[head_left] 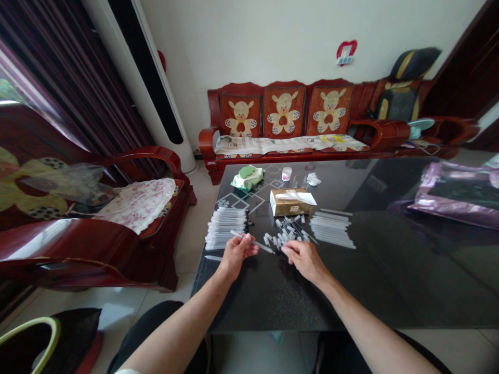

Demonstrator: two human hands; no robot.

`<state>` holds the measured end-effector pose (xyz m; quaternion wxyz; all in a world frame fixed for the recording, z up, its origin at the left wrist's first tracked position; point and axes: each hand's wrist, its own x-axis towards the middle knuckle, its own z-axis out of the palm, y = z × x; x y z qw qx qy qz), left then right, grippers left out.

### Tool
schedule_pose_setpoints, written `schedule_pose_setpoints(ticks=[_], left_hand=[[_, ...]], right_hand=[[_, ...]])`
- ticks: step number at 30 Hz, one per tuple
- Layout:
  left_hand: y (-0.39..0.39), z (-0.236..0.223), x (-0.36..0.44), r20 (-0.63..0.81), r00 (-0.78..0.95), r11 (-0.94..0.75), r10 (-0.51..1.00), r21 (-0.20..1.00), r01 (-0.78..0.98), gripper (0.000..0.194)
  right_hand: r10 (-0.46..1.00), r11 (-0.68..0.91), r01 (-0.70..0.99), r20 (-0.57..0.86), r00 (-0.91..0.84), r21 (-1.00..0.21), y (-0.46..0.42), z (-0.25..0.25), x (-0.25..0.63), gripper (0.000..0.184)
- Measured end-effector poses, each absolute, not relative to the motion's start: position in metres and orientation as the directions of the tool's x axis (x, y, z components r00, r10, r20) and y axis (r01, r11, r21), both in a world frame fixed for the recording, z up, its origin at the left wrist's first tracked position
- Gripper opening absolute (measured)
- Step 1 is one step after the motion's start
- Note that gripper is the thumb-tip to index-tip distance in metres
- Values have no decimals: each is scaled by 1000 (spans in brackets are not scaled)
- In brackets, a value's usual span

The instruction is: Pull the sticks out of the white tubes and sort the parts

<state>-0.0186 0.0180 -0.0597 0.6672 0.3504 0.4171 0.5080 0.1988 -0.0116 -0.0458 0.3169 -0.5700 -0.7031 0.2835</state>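
Observation:
My left hand (237,254) is closed around a translucent pen-like tube (262,246), which slants down to the right. My right hand (304,257) has its fingers pinched close to the tube's right end, by a small dark piece; what exactly they grip is too small to make out. Just beyond my hands lies a loose heap of small whitish caps and thin dark sticks (290,228). Left of it is a stack of tubes with black ends (227,228). On the right, plain translucent tubes (332,228) lie side by side. One single tube (213,258) rests near the left edge.
Behind the heap stands a tissue box (292,202) on the dark table (374,280). Farther back are a green wipes pack (248,178), a small white jar (286,173) and a crumpled tissue (313,179). A purple-edged plastic package (460,192) lies at right.

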Motion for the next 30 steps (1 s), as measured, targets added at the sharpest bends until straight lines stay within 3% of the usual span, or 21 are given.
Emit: schedule_pose_setpoints(ticks=[5, 11, 13, 16, 20, 30], left_hand=[[17, -61, -16, -187, 161, 234, 969, 902, -362, 33], [37, -52, -40, -145, -14, 126, 989, 901, -414, 33], [41, -49, -47, -122, -34, 96, 992, 899, -428, 32], [39, -48, -47, -130, -14, 112, 991, 897, -427, 32], [34, -50, -40, -155, 28, 153, 987, 900, -409, 32], [33, -54, -40, -155, 45, 160, 987, 895, -415, 33]], right_hand=[[961, 220, 523, 90, -262, -823, -20, -46, 181, 20], [981, 172, 641, 72, -180, -748, -4, -33, 237, 20], [990, 130, 770, 126, -64, -625, 2, -27, 269, 21], [976, -47, 949, 190, 111, -312, 6, -23, 312, 18], [969, -206, 973, 115, 218, -108, 5, -27, 346, 19], [974, -198, 968, 78, 211, -153, 5, -32, 345, 20]])
